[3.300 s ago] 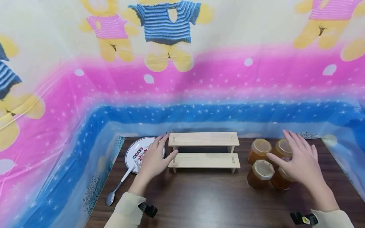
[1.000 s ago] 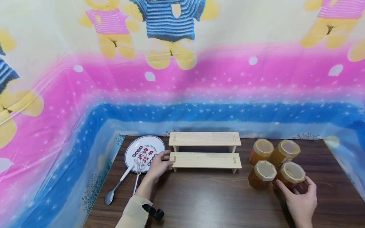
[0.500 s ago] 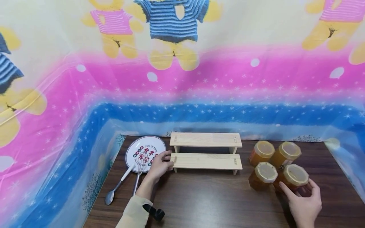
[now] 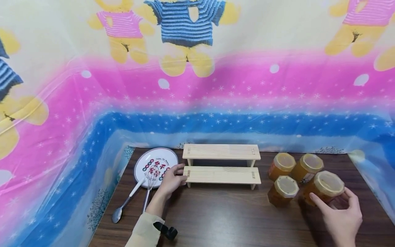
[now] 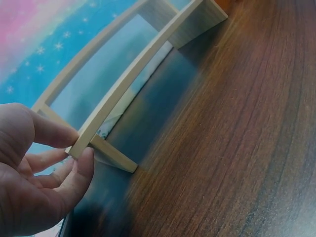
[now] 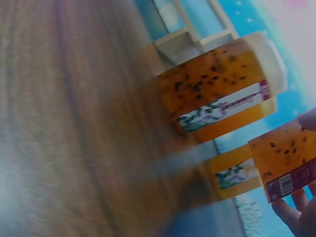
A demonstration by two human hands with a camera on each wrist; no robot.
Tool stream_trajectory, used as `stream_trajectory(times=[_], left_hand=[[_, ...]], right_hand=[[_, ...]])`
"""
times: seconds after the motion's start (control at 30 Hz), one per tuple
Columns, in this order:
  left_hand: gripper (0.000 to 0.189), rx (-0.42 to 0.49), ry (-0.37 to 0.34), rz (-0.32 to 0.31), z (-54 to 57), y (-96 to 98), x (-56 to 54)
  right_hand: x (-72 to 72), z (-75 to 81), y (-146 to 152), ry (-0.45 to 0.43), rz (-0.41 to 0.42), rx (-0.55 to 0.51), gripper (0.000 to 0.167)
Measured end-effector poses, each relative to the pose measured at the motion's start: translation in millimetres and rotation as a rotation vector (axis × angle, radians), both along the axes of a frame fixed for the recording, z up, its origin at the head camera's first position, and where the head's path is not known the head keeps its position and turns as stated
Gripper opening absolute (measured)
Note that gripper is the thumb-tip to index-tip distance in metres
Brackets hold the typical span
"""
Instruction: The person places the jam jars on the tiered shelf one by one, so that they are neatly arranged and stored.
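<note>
My left hand (image 4: 172,180) pinches the left end of the lower board of a two-tier pale wooden shelf (image 4: 222,175); the left wrist view shows thumb and fingers above and below the board edge (image 5: 116,91). My right hand (image 4: 342,216) grips a jar (image 4: 327,187) of amber preserve with a pale lid, slightly tilted. In the right wrist view this held jar (image 6: 284,153) has dark seeds and a barcode label, and appears raised off the table. Beside it stand three similar jars: front left (image 4: 283,192), back left (image 4: 281,166) and back right (image 4: 307,167).
A round printed plate (image 4: 142,163) lies at the table's left, with a whisk (image 4: 147,197) and a white-handled spoon (image 4: 124,207) resting partly over it. A cartoon-printed cloth (image 4: 216,120) hangs behind the brown wooden table (image 4: 228,219).
My right hand has taken hold of the front right jar and moved it right, away from the other jars. My left hand has come down from over the plate to the shelf's end.
</note>
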State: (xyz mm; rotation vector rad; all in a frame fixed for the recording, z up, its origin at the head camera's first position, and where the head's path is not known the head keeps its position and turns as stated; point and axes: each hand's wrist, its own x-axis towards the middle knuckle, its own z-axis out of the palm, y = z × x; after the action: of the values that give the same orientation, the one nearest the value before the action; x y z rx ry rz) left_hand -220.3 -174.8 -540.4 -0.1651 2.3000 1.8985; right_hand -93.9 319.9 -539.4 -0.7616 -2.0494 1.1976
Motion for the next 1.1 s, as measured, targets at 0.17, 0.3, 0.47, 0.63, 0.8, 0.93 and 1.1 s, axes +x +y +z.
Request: stream_trajectory(times=[0.17,0.3,0.47,0.63,0.8,0.93,1.1], left_hand=[[0.06,0.004,-0.011,0.004,1.1,-0.8,-0.3],[0.061,0.005,-0.01,-0.005,1.1,-1.2,-0.3],[0.061,0.01,-0.007,-0.011,2.4,-0.9,1.0],[0.062,0.023,0.007,-0.011,3.9,-0.4,2.7],[0.062,0.026,0.008,-0.01,3.1,-0.7,2.9],[0.062,0.02,0.007,-0.012,1.9,-1.2,1.9],[0.062,0.019,-0.004,-0.009,1.4,-1.9,1.0]], right_hand=[[-1.8,16.6,3,0.017,0.036,0.049,0.083],[-3.6,28.3,5,0.018,0.052,0.074,0.082],[-6.0,44.1,4,0.028,0.091,0.082,0.083],[-13.5,58.5,0,0.035,0.142,0.058,0.085],[-21.2,71.0,-6,0.061,0.211,0.039,0.085],[-28.3,79.4,-14,0.07,0.256,0.016,0.085],[-40.5,86.4,-24,0.071,0.3,0.019,0.086]])
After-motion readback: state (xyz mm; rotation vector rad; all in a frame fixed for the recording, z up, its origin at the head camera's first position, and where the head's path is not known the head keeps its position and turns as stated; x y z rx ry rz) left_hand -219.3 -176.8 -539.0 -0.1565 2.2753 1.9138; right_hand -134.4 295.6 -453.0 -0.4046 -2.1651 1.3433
